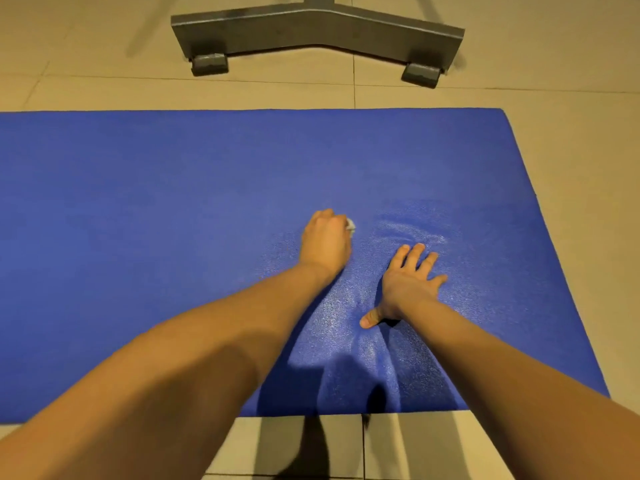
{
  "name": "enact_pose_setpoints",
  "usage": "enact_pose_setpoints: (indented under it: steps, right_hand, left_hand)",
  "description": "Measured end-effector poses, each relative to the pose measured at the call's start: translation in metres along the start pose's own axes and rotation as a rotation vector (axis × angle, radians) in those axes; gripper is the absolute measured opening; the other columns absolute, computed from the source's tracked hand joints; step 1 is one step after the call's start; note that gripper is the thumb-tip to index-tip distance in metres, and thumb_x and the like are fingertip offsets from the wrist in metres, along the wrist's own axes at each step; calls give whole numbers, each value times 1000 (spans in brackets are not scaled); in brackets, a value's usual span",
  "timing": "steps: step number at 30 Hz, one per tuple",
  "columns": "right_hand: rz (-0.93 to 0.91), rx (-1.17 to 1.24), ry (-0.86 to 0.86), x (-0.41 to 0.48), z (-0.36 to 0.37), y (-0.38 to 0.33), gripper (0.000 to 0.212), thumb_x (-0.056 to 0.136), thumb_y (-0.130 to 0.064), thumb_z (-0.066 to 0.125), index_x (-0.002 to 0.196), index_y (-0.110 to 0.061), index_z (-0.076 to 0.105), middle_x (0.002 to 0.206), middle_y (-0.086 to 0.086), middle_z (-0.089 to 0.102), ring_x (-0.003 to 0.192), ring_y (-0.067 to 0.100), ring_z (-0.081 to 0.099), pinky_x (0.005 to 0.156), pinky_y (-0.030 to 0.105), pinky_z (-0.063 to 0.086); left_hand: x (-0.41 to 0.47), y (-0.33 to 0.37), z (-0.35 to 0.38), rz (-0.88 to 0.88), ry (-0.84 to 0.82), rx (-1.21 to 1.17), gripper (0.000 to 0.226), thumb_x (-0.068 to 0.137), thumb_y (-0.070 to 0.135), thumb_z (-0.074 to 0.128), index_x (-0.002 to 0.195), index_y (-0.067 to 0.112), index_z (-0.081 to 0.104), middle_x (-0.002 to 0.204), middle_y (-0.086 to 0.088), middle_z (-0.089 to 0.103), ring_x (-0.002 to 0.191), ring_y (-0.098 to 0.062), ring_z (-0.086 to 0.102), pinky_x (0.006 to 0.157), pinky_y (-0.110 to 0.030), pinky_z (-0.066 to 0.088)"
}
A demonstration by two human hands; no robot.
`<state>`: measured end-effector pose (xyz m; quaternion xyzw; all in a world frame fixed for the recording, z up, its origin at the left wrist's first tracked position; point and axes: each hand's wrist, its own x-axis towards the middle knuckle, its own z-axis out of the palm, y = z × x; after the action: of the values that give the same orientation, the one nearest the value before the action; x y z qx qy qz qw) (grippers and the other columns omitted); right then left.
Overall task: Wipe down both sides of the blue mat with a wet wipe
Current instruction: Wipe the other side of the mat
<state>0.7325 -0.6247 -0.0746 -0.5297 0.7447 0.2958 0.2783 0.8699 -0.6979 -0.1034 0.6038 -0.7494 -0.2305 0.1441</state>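
The floor (571, 81) is of beige tiles, and the mat (173, 202) lies flat on it, reaching across almost the whole view; its right end is in sight, while its left end goes out of the picture. Beyond the far edge of the mat, well apart from it, stands a grey metal base (311, 29) with two feet. The right hand (408, 282) lies flat on the mat, fingers straight and spread, holding nothing; I judge that it keeps the mat in place. The left hand (325, 240) is just beside it, a little farther away, with fingers curled around the wipe (350, 226), of which only a small white corner shows, pressed against the mat. The surface around and near both hands shines as if wet, while the wide part to the left looks dull. So I judge the work to be early: a part of the upper side near the right end seems done, the rest of this side is left, and the underside is not yet turned up.
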Motion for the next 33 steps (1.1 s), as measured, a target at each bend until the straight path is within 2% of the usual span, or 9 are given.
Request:
enact_pose_setpoints:
  steps: [3, 6, 10, 13, 17, 21, 25, 29, 33]
  right_hand:
    - [-2, 9, 1, 1, 1, 0, 176, 41, -77, 85, 149, 3, -30, 159, 29, -28, 146, 56, -18, 115, 73, 14]
    - [-18, 12, 13, 0, 2, 3, 176, 42, -78, 84, 149, 2, -30, 159, 28, -28, 146, 55, -18, 115, 72, 13]
    - [-28, 13, 13, 0, 2, 4, 176, 41, -80, 83, 149, 2, -30, 159, 29, -28, 146, 56, -18, 115, 73, 13]
    - [-21, 11, 10, 1, 2, 2, 177, 41, -79, 83, 148, 3, -30, 158, 30, -28, 145, 57, -18, 114, 74, 13]
    - [-10, 6, -9, 2, 0, -1, 177, 41, -79, 83, 147, 5, -31, 157, 32, -29, 144, 59, -19, 113, 75, 14]
    - [16, -1, -27, 4, -2, -3, 177, 41, -78, 84, 146, 6, -32, 156, 33, -31, 143, 60, -20, 113, 75, 15]
    - [15, 4, -27, 9, 2, -3, 177, 42, -76, 85, 146, 5, -32, 156, 31, -32, 143, 59, -21, 113, 75, 13]
    - [2, 8, -24, 9, 4, -1, 177, 41, -76, 85, 146, 4, -32, 156, 31, -32, 143, 58, -21, 113, 75, 13]
    - [5, -9, -40, 7, 0, -2, 176, 42, -76, 84, 145, 5, -33, 155, 31, -33, 143, 59, -21, 114, 75, 13]
  left_hand:
    - [11, 30, 11, 88, -86, 24, 14, 96, 12, 59, 90, 14, 71, 99, -10, 62, 99, -31, 56, 80, -42, 50]
    - [8, 10, -4, 172, -93, 108, 13, 94, 11, 60, 87, 17, 68, 96, -5, 60, 98, -28, 55, 77, -37, 47]
    - [-12, -66, -44, -26, 63, 128, 13, 94, 15, 57, 92, 14, 70, 98, -9, 63, 100, -31, 56, 79, -39, 48]
    - [-28, -104, -70, -138, 120, 152, 12, 93, 16, 58, 87, 11, 68, 93, -10, 63, 96, -33, 57, 78, -42, 48]
    - [-15, -83, -62, -143, 86, 91, 16, 96, 15, 56, 88, 6, 68, 96, -13, 63, 98, -34, 55, 81, -41, 45]
    - [16, -16, -21, -1, -33, -52, 17, 93, 10, 58, 84, 13, 72, 96, -10, 66, 98, -32, 57, 82, -39, 48]
    - [37, 42, 17, 74, -117, -95, 17, 91, 8, 61, 80, 17, 70, 97, -3, 63, 98, -27, 55, 82, -41, 50]
    - [47, 19, 9, 138, -67, 18, 17, 92, 9, 60, 83, 20, 68, 95, -1, 61, 95, -26, 54, 82, -39, 49]
    - [44, -45, -30, -8, 42, 35, 17, 94, 11, 57, 87, 17, 71, 97, -3, 64, 97, -28, 55, 79, -38, 48]
